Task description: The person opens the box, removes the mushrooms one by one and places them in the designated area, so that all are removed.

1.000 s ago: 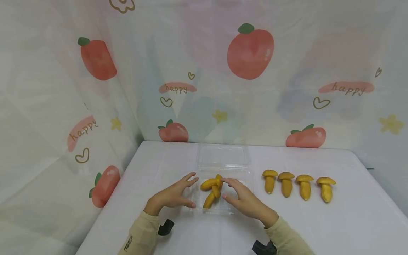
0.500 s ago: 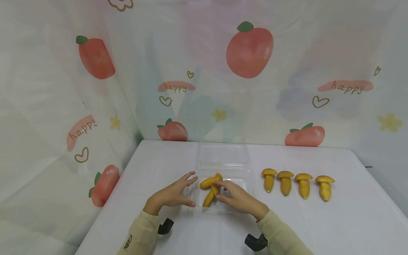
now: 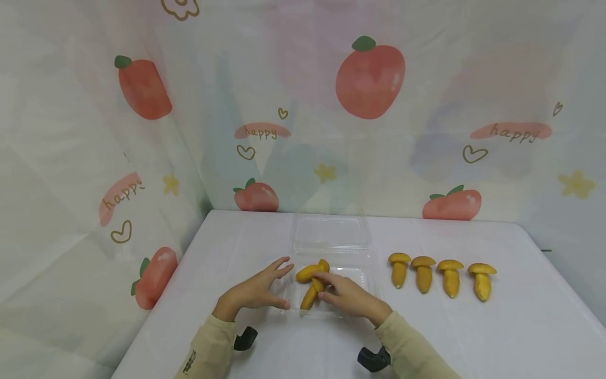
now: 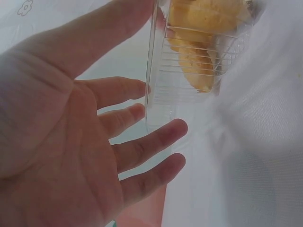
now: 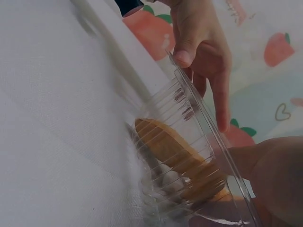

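Observation:
A clear plastic clamshell box lies on the table with its lid laid back. Two yellow mushrooms are in its base, the upper one crossing the top of the lower one. My right hand reaches in from the right and pinches the lower mushroom near its cap; in the right wrist view its stem shows through the ribbed wall. At the box's left side my left hand is spread. Its thumb meets the rim in the right wrist view, and its fingers are extended.
To the right of the box stands a row of several more yellow mushrooms, caps toward the back. White cloth covers the table. A printed fabric backdrop rises behind and at the left.
My right hand has moved left and down into the box, and its fingers have closed on the lower mushroom. The left hand and the row of mushrooms have stayed put.

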Tool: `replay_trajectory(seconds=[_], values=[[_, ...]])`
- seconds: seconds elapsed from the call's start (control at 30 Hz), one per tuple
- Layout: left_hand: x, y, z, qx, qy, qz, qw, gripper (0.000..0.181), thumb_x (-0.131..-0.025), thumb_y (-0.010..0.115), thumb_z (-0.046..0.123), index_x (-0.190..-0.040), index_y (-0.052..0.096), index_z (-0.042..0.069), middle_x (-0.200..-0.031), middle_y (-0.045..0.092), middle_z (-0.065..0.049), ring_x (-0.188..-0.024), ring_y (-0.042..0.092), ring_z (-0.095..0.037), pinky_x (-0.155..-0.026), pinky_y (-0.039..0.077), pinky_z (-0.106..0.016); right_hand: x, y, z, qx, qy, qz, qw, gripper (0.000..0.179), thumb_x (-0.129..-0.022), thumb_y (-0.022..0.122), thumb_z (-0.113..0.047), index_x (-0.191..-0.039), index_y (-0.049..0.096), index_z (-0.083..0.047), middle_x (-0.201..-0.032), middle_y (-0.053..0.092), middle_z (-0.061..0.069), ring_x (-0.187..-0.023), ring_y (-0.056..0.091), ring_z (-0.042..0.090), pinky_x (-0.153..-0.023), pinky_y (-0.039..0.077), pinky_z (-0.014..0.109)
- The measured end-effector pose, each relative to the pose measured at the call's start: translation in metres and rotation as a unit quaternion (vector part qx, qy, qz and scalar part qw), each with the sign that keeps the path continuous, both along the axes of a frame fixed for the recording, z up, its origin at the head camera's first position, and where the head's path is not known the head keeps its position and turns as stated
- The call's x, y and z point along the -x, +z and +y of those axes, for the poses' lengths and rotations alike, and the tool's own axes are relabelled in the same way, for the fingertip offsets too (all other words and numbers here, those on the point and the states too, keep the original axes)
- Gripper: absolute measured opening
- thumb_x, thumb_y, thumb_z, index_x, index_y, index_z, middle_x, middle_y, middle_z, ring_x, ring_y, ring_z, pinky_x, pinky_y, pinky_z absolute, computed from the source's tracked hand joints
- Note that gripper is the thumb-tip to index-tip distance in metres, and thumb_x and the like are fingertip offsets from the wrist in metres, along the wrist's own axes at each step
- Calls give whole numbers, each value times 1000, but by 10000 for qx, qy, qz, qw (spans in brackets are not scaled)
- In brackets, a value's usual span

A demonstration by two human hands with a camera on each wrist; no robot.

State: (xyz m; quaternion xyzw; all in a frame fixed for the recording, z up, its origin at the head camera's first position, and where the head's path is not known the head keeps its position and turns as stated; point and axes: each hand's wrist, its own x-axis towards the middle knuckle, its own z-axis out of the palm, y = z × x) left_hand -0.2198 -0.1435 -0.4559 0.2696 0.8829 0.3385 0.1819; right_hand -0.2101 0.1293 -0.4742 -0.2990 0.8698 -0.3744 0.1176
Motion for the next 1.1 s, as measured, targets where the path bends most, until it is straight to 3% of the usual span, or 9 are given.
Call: replay_trajectory(seconds=[0.3, 0.63, 0.87, 1.1], values=[[1, -2, -1, 46, 24, -1, 10000, 94, -84, 84, 27, -158, 31, 2, -170, 14, -16, -152, 28, -44, -120, 29, -63, -2, -1, 2, 272, -88, -105, 9995, 35, -101, 59, -12, -135, 52, -3, -126, 65, 15, -109, 65, 31, -88, 56, 36], [0, -3, -2, -21, -18, 34, 10000, 94, -84, 83, 26, -158, 30, 1, -170, 14, -18, -152, 27, -45, -119, 28, -64, -5, 0, 1, 591, -55, -82, 9982, 36, -99, 62, -7, -132, 50, 0, -131, 60, 22, -108, 67, 35, -88, 58, 37], [0, -2, -1, 62, 4, 75, 10000, 94, -84, 84, 27, -158, 31, 3, -170, 14, -17, -152, 27, -45, -119, 28, -65, -6, -2, -1, 1045, 21, -168, 9944, 42, -97, 61, 2, -137, 47, 2, -141, 52, 24, -117, 63, 40, -91, 59, 36], [-1, 0, 0, 24, -8, 65, 10000, 93, -84, 83, 26, -158, 31, 2, -170, 15, -17, -151, 30, -45, -119, 30, -64, -9, 4, 3, 1209, -309, -170, 9920, 48, -97, 60, -2, -143, 48, -6, -147, 47, 24, -109, 65, 33, -88, 55, 34]])
